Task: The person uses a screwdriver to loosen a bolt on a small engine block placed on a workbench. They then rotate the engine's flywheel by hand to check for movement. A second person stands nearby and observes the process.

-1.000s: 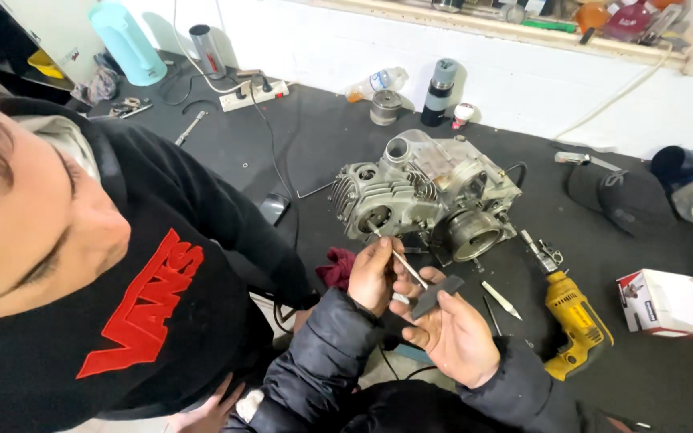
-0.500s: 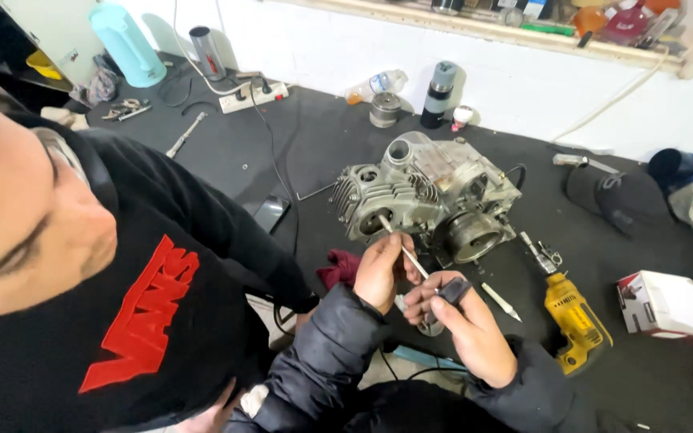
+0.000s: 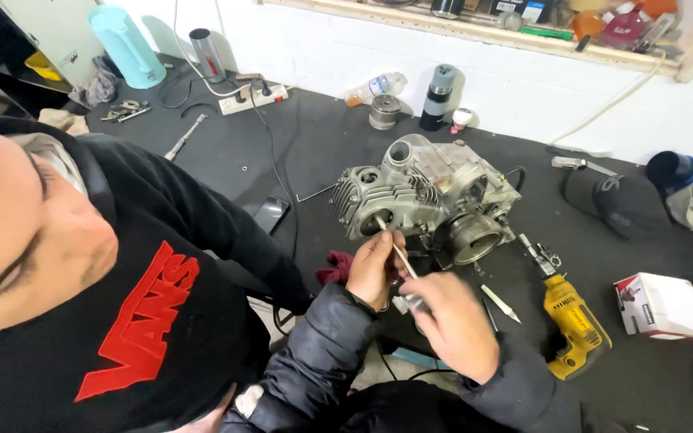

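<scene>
Your left hand (image 3: 374, 269) pinches a thin rod (image 3: 395, 248) and your right hand (image 3: 451, 321) grips its lower end. Beyond your fingertips its tip meets the engine (image 3: 427, 196); pushed crooked, it could slip or bend.

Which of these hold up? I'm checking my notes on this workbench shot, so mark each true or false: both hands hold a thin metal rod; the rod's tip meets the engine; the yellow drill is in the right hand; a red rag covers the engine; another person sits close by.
1. The left hand and right hand hold a thin metal rod. True.
2. The rod's tip meets the engine. True.
3. The yellow drill is in the right hand. False: it lies on the black table.
4. A red rag covers the engine. False: it lies beside the left hand.
5. Another person in a black sweatshirt is close by. True.
</scene>
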